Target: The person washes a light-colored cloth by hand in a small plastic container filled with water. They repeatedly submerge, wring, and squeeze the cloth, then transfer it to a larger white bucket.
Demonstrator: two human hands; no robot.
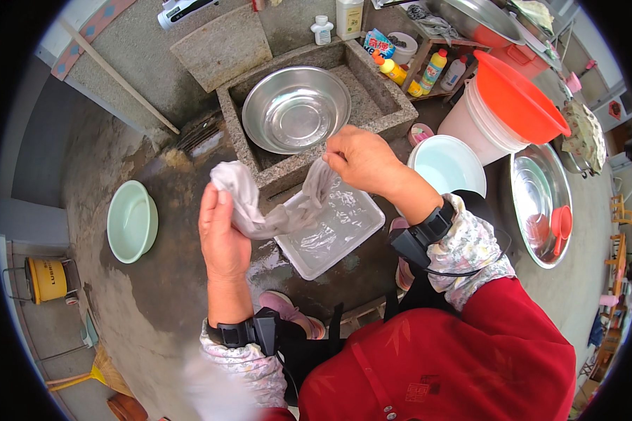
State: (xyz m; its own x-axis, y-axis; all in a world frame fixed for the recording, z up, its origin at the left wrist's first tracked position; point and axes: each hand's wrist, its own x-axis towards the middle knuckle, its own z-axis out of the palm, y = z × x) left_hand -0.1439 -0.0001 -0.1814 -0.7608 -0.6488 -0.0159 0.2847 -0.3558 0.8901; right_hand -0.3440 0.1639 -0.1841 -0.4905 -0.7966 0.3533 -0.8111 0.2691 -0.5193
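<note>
A wet greyish-white cloth (284, 218) sags between my two hands. My left hand (222, 231) grips its bunched end between thumb and fingers. My right hand (361, 159) pinches the other end, near the front edge of a stone trough. Below the cloth, a shallow white plastic tray (333, 247) with water in it rests on the wet floor. Beyond my hands, a steel basin (297, 110) sits tilted in the stone trough (282, 171). A blurred whitish shape crosses the view near my left sleeve; I cannot tell what it is.
A pale green basin (132, 221) stands on the floor at left. At right are a white bucket of water (447, 164), a larger bucket (476, 123) topped by a red basin (521, 100), and a big steel basin (532, 184) with a red dipper (561, 223). Bottles stand behind the trough.
</note>
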